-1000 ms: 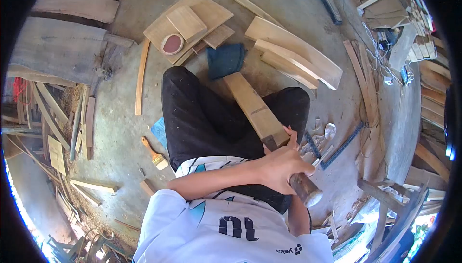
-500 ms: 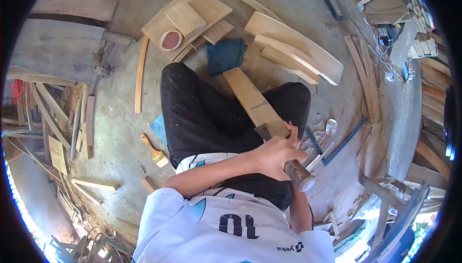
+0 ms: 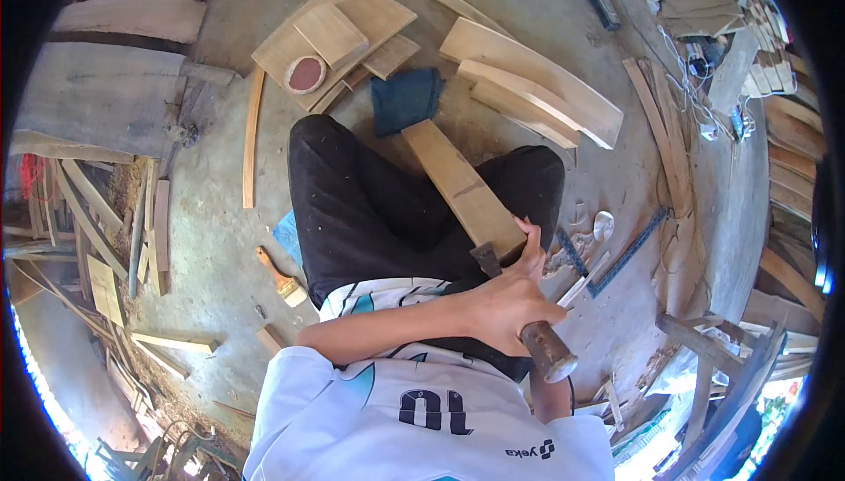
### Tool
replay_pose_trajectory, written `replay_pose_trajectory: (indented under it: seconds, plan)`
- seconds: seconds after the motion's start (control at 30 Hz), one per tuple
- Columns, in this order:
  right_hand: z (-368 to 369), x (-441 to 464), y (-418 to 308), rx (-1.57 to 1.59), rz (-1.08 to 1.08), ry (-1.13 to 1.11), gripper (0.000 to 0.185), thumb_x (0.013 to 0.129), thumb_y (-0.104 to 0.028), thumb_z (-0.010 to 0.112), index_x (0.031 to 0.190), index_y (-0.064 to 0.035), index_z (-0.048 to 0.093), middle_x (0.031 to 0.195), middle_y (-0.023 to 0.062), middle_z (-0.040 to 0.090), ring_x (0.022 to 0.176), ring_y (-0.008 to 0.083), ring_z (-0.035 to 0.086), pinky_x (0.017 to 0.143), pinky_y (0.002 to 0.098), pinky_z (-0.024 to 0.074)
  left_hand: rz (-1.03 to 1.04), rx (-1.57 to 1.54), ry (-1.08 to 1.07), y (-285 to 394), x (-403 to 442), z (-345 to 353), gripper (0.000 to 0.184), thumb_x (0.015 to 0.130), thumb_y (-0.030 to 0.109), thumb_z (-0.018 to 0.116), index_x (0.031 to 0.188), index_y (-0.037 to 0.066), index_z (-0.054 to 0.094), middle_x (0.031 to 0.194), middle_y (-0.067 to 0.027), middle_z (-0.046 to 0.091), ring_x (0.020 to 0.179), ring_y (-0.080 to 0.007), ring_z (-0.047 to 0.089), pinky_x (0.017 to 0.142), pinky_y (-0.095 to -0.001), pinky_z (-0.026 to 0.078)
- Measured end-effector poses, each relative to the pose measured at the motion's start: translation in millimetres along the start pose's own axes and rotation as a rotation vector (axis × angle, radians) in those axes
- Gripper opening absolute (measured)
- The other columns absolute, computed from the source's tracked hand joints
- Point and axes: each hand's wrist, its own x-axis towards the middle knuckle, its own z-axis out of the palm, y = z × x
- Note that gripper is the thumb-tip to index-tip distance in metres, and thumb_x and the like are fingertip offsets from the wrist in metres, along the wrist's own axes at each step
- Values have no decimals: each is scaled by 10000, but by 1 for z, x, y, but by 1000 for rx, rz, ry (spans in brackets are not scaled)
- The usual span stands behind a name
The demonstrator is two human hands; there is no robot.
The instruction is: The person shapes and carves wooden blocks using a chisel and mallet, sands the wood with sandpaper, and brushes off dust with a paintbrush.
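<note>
Wooden board (image 3: 462, 190): lies across your crossed legs, its near end at your hands and its far end just beside the dark blue cloth (image 3: 405, 101).
Board's long axis: slants from that near end forward and to your left, so the far end points away from you.
Chisel (image 3: 546, 349): sits at the board's near end; its blade (image 3: 486, 259) shows by the left corner there, though you cannot tell whether steel meets wood.
Chisel's long axis: runs roughly in line with the board, blade leading forward-left, thick handle butt pointing back past the near end to your right.
Left hand (image 3: 502, 309): fingers wrapped around the chisel handle, just behind the board's near end; most of the board stretches forward-left from them.
Right hand (image 3: 528, 257): nearer the board, fingers against the right side of its near end; your left hand and the board hide the rest, so you cannot tell how fully it grips.
Paintbrush (image 3: 282, 279): on the floor (image 3: 211, 243), well to the left of the board.
Dark metal square (image 3: 623, 257): on the floor, right of the board's near end.
</note>
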Motion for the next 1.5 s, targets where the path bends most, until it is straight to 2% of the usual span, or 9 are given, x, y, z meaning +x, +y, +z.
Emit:
replay_pose_trajectory:
  seconds: [0.3,0.4,0.57,0.67,0.73,0.83,1.1,1.2,1.5]
  plan:
    - [-4,-1,-5,-20,2,-89,667,654,-217,841,1199,-40,499,1118,172,693,1074,372,658,1108,473,375,-91,-69,-15,2,3,9,278,577,168,771,779,66,609,610,-128,623,648,-359,648,655,-443,483]
    - [5,-7,-4,-127,-2,92,642,690,-233,829,1195,-38,484,1138,183,687,1074,389,655,1095,485,389,-207,191,-38,-20,2,-2,279,577,118,757,809,69,609,697,-110,638,682,-330,661,628,-433,516]
    - [-4,1,-9,-33,43,-30,563,738,-210,792,1158,-9,475,1163,188,681,1061,368,670,1099,490,386,-52,-1,-29,-3,4,-7,269,578,126,757,804,86,615,716,-97,640,678,-335,656,616,-431,513]
    - [-8,2,8,16,-137,-29,598,727,-244,806,1165,-6,474,1177,188,676,1078,369,662,1095,485,395,-91,125,-17,-33,2,-11,302,577,125,765,836,86,614,728,-102,647,683,-335,661,612,-430,515]
    - [-13,1,10,53,-5,-129,584,780,-248,753,1219,-7,452,1223,174,661,1131,375,633,1112,464,383,-46,215,113,-50,5,-21,310,588,130,771,849,84,609,705,-107,637,680,-333,663,608,-428,517]
    - [-15,-2,10,-78,-37,-114,591,778,-230,745,1231,-2,443,1234,172,657,1147,377,624,1116,466,378,-89,3,36,-31,1,-24,289,583,117,771,822,77,614,683,-110,625,669,-333,662,595,-411,510]
    - [-3,-12,61,70,118,-212,619,730,-207,781,1237,-17,481,1221,178,655,1168,415,597,1095,480,401,-150,75,75,-41,-1,-37,274,602,151,787,789,77,601,706,-125,624,714,-352,657,637,-441,503]
    - [-9,-3,2,-102,94,-89,649,747,-216,765,1272,-11,443,1241,206,636,1147,405,612,1103,478,392,-51,-37,29,-19,1,-35,289,593,96,768,786,53,558,688,-135,612,667,-368,637,568,-424,478]
    - [-14,0,-1,62,73,-128,595,748,-240,781,1237,-27,516,1103,158,681,1067,342,651,1039,417,463,-67,-44,153,-33,-3,-30,315,587,102,785,813,47,573,724,-146,628,714,-375,654,620,-418,501]
